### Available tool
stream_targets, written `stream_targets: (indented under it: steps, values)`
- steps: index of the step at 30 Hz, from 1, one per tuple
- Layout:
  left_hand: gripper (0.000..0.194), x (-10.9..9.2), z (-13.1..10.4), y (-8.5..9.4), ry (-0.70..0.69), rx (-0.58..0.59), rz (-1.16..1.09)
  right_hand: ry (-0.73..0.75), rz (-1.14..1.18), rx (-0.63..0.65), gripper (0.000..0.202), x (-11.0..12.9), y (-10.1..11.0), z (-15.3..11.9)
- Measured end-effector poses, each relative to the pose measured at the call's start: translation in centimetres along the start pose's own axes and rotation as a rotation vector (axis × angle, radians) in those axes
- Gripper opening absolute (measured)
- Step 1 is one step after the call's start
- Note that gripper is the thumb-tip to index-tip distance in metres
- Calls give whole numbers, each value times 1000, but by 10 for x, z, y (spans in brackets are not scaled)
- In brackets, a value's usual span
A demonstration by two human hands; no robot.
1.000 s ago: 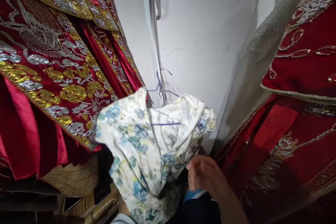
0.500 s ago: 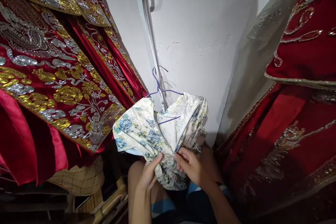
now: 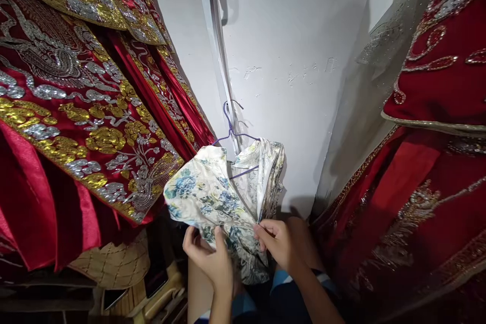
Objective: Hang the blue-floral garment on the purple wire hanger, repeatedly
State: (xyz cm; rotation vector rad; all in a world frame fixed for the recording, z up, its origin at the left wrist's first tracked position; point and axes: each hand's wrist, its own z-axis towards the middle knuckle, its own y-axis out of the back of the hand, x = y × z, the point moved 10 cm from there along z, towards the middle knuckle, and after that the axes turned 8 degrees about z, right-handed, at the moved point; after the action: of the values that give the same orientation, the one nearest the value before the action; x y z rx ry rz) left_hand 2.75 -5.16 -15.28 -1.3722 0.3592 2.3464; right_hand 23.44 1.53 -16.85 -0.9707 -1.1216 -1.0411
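A white garment with blue flowers (image 3: 205,182) hangs on a purple hanger (image 3: 230,131), its V-shaped front opening spread. My right hand (image 3: 277,243) pinches the edge at the bottom of that opening. Lower on the left side, my left hand (image 3: 212,258) is at the garment's front, thumb and fingers apart, with the fingertips partly behind the fabric's edge. It does not grip the cloth. The lower part of the garment hangs bunched between my knees.
Red gowns with gold and silver sequins (image 3: 106,139) hang at the left. Another red beaded gown (image 3: 436,81) and sheer fabric stand at the right. Behind are a white wall (image 3: 288,20) and a metal pole (image 3: 218,35). A woven chair (image 3: 117,263) is at the lower left.
My left hand has let go near the middle and moved left, its fingers spreading. The garment's right shoulder has swung inward. My right hand keeps its pinch.
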Motion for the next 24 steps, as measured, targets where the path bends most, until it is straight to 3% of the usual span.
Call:
stream_targets:
  steps: [2,5,7,9,16,19,22,24]
  values:
    - [59,-25,-18,0,-277,-33,84,1,10,13,40,0,-5,0]
    - [34,-36,-45,-34,-457,238,141,-14,49,70,34,1,-18,2]
    - [21,-30,-54,-54,-425,430,78,-33,73,113,31,7,-26,6]
    - [13,-20,-56,-67,-347,549,22,-40,93,131,28,20,-27,16]
    - [17,8,-49,-94,-359,692,127,88,208,58,28,123,-8,100]
    - [18,19,-41,-107,-369,760,167,179,253,19,30,153,-10,120]
    - [12,4,-21,-111,-374,781,158,232,223,18,28,158,-16,116]
    - [17,-30,4,-103,-391,696,60,239,187,29,26,154,-18,107]
